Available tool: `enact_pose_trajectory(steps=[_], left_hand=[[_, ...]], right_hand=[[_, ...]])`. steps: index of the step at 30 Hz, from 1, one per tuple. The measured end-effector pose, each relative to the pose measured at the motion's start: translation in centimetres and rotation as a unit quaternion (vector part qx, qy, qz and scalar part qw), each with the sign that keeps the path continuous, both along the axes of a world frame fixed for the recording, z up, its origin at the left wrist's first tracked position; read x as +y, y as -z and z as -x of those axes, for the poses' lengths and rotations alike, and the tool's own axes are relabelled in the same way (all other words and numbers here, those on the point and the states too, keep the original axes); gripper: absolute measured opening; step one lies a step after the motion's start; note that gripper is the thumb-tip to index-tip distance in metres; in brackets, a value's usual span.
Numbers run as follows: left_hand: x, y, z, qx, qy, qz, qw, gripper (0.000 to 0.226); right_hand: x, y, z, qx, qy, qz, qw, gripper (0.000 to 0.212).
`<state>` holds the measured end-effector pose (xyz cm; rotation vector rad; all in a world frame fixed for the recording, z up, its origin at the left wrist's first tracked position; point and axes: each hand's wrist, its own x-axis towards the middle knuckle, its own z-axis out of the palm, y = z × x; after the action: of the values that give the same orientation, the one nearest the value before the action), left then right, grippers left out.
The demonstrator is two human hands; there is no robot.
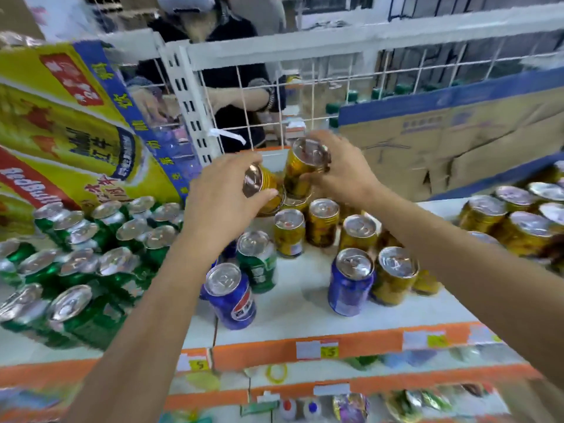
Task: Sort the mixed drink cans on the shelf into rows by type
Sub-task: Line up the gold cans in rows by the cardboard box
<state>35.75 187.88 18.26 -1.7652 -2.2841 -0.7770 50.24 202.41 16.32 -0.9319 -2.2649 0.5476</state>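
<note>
1. I see my left hand [225, 193] with fingers and thumb curled round a yellow can [263, 183], held above the back of the shelf [305, 303] and tipped so its lid faces me.
2. My right hand [341, 172] grips a second yellow can [300, 169], slightly tilted and just beside the first; I cannot tell whether the two touch.
3. Under both hands, the standing yellow cans [323, 222] sit upright in a loose cluster at mid-shelf.
4. Nearer the front are two blue cans [351, 282], one on each side, with a lone green can [257, 261] beside the left one.
5. The green cans [91, 257] crowd the left end, and another yellow group [503, 221] fills the far right.
6. A yellow carton [70, 126] leans at the left, a cardboard box [442, 141] stands behind at the right, and a wire grid [274, 96] backs the shelf, with another person [235, 71] beyond it.
</note>
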Motion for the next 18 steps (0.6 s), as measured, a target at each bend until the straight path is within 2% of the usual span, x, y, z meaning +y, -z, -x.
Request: enact_pose_trajectory(steps=[3,11,18], left_hand=[[2.7,-0.1,-2.8,-0.012,0.037,-0.008,0.999,0.055],[8.8,0.2,-11.3,-0.023,0.142,0.011,0.99,0.053],[18.9,2.4,-20.6,-0.008,0.148,0.098,0.984,0.058]], right_hand=[[0.6,-1.4,-4.5,0.024,0.045,0.0,0.999,0.069],[4.6,-1.2,-17.6,-0.011,0.159,0.003,0.987,0.069],[13.1,0.5,-26.7,-0.073,0.144,0.017,0.987,0.072]])
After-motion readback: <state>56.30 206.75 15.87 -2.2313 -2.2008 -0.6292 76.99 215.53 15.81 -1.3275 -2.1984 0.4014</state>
